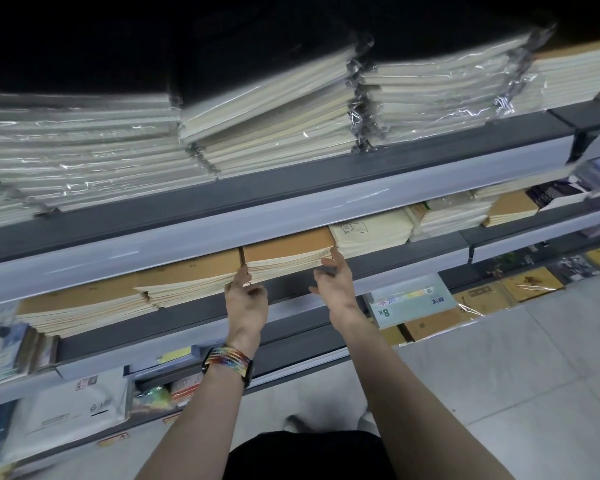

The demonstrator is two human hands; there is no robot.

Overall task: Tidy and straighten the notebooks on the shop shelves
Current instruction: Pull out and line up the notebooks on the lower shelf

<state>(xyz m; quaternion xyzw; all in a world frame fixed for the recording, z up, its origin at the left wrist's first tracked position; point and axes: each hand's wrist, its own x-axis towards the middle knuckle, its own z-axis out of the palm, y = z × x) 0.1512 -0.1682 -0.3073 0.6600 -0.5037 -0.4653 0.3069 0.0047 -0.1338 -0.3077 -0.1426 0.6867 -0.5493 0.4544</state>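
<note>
Both hands are up at the middle shelf (174, 315), one on each side of a stack of brown-cover notebooks (288, 252). The stack lies flat on the shelf with its page edges facing out, partly tucked under the pale price rail (291, 209) of the shelf above.

The left hand (246, 297) is at the stack's left front corner, one finger raised into the seam between this stack and the next brown stack (187, 277) on the left. Its other fingers are loosely curled. Motion blur hides whether it pinches any pages, so its grip can't be told. A rainbow woven watch band (227, 362) is on the left wrist.

The right hand (336, 287) has its index finger straight, with the tip touching the stack's right front corner. The thumb is spread out to the side and the hand grasps nothing. The hands are apart, with the width of the stack between them.

A third brown stack (80, 304) sits further left and looks fanned out and uneven. Cream notebooks (371, 230) lie just right of the handled stack, touching it. The top shelf holds plastic-wrapped notebook piles (267, 126), and the middle pile is tilted. A pale green "8K" pack (409, 301) sits on a lower shelf, to the right of the right hand. Grey floor tiles (499, 375) show at the lower right.
</note>
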